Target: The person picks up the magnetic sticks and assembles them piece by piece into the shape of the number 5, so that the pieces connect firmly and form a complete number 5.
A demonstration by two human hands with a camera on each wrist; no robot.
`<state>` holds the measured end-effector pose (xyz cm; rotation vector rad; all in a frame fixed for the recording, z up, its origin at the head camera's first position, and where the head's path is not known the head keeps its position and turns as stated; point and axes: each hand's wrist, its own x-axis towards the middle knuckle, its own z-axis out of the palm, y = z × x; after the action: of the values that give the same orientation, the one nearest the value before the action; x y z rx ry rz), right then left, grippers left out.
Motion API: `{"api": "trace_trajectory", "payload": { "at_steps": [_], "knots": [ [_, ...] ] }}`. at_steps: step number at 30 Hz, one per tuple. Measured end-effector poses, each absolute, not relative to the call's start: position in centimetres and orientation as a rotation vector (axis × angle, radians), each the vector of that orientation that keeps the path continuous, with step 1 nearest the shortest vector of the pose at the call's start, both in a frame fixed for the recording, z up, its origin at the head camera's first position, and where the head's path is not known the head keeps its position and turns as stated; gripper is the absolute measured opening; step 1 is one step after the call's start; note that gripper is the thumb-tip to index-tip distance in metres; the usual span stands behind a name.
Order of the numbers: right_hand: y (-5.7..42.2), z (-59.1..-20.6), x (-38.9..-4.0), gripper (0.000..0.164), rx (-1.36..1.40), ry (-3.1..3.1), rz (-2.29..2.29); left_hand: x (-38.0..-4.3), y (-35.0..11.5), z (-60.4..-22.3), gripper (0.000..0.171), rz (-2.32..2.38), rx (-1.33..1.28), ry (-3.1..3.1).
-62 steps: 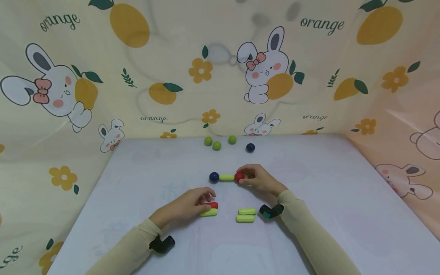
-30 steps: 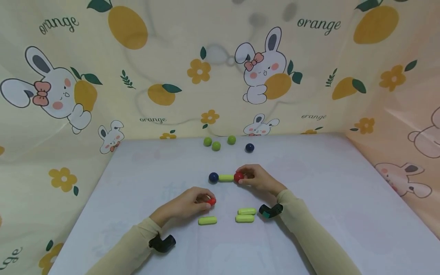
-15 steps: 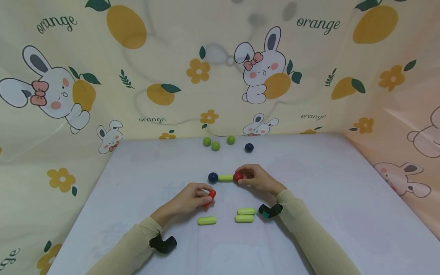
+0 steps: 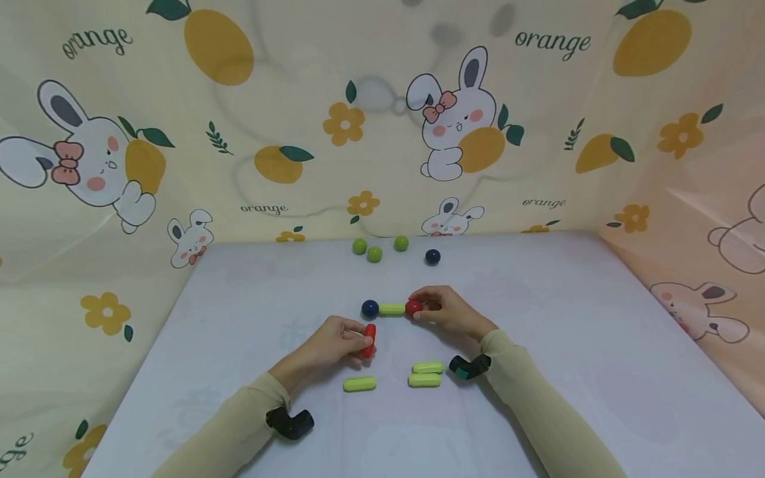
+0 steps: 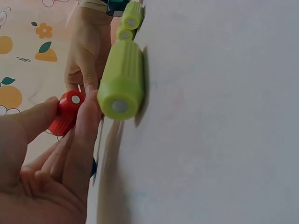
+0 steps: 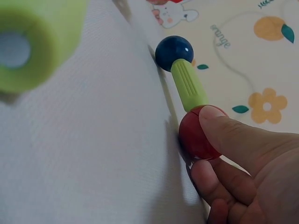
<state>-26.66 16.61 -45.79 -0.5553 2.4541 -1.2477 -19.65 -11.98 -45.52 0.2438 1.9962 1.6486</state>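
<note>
My left hand pinches a red magnetic rod between thumb and fingers, its long side turned away from me. In the left wrist view a pale metal disc shows on the end of that red rod. My right hand grips a red ball. From this ball a yellow-green rod runs left to a dark blue ball, the three joined in a line. The right wrist view shows thumb and fingertips on the red ball, with the blue ball at the far end.
One yellow-green rod lies in front of my left hand. Two more rods lie side by side near my right wrist. Toward the back of the white table sit several green balls and a dark blue ball.
My left hand has picked up the red rod from beside the yellow-green rod, lifted it and turned it from crosswise to pointing away. My right hand stays on the red ball.
</note>
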Motion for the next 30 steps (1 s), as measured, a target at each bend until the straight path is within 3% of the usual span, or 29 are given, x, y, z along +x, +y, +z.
{"api": "trace_trajectory", "payload": {
  "at_steps": [18, 30],
  "knots": [
    [16.7, -46.1, -26.8, 0.039, -0.527, 2.438, -1.274, -21.5, -11.2, -46.2, 0.028, 1.613, 0.009, 2.029],
    [16.8, -46.4, -27.0, 0.040, -0.548, 2.455, -1.265, -21.9, -11.2, -46.0, 0.029, 1.644, -0.059, 1.997]
  ]
}}
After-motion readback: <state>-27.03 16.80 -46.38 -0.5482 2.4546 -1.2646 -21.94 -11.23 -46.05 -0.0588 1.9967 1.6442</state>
